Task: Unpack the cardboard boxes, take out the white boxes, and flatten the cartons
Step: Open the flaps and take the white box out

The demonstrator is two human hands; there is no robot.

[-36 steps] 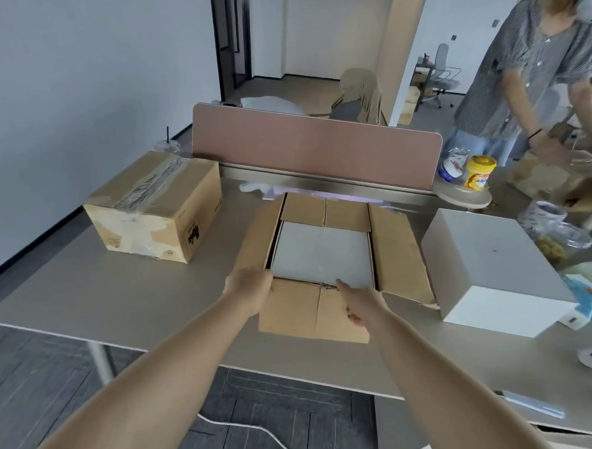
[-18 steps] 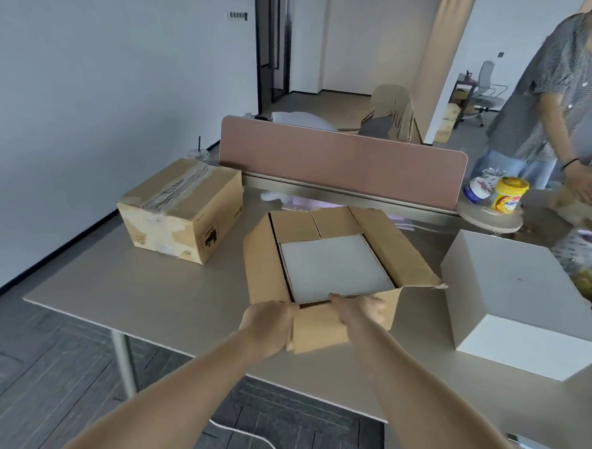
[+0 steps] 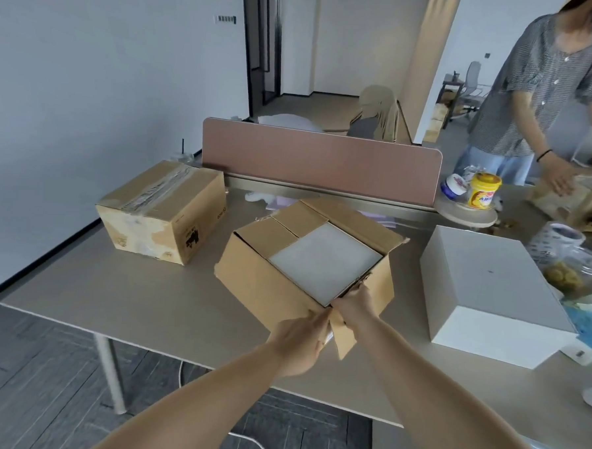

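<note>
An open cardboard carton [image 3: 271, 281] stands turned at an angle in the middle of the table, its near corner toward me. Inside it lies a white box [image 3: 323, 260], its top showing between the flaps. My left hand [image 3: 299, 337] grips the carton's near corner from the left. At the same corner my right hand [image 3: 352, 302] holds the rim, fingers at the white box's near edge. A taped, closed carton [image 3: 161, 214] stands at the left. A second white box [image 3: 490, 289] stands free on the table at the right.
A pink desk divider [image 3: 321, 164] runs along the table's far edge. Jars [image 3: 481, 193], a mug [image 3: 558, 238] and clutter crowd the far right. Another person [image 3: 548, 100] handles a carton [image 3: 587, 202] there. The table's [image 3: 112, 293] front edge is close to me.
The carton has been turned and pulled toward me, so one corner now faces me. Both hands have come together at that corner. The view has shifted nearer.
</note>
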